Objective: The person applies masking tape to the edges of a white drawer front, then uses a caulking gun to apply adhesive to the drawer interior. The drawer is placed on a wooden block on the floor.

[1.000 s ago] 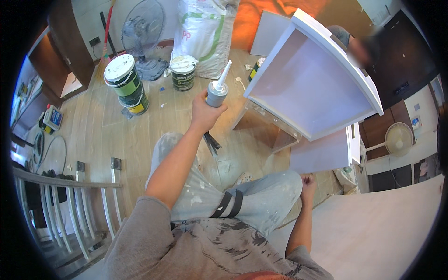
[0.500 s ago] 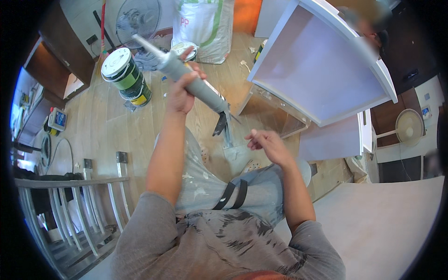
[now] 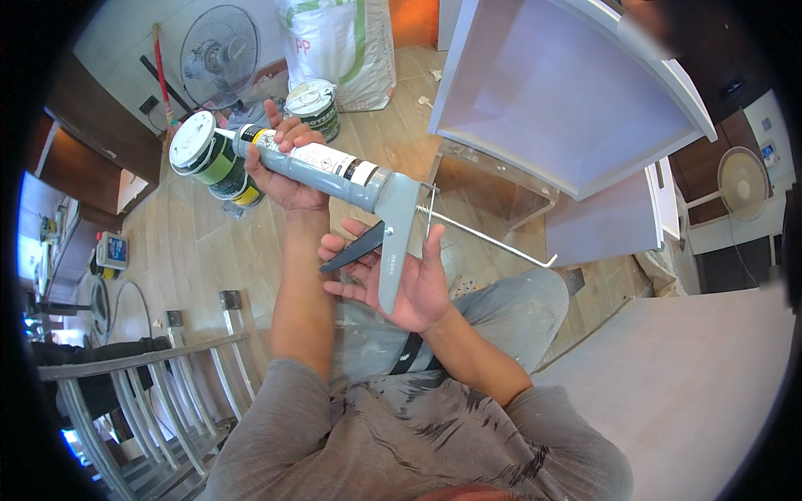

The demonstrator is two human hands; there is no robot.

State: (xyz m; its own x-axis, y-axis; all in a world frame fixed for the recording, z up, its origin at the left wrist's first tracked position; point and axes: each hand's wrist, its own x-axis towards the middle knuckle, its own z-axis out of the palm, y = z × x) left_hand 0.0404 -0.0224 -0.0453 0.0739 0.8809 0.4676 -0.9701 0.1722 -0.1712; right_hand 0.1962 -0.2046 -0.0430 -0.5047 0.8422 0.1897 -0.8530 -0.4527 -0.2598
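Observation:
My left hand (image 3: 291,190) is closed around the front of a grey caulking gun (image 3: 399,200), which holds a cartridge (image 3: 326,160) with a white label. The nozzle points to the far left, its tip in front of a paint bucket. Behind the gun's handle, my right hand (image 3: 424,292) has its fingers spread and thumb up. The handle lies across its palm, and the fingers reach under the black trigger (image 3: 355,248) without wrapping round it. A bent metal rod (image 3: 493,235) sticks out of the gun's back end to the right.
Paint buckets (image 3: 194,142) and a standing fan (image 3: 219,54) are at the far left, near a large white sack (image 3: 338,50). White cabinet panels (image 3: 568,92) stand at the right. A metal ladder (image 3: 150,359) is at the near left, a pale board (image 3: 668,376) at the near right.
The caulking gun has turned so its labelled cartridge faces up and its handle points toward me. My right hand has moved left to the handle, its fingers now spread.

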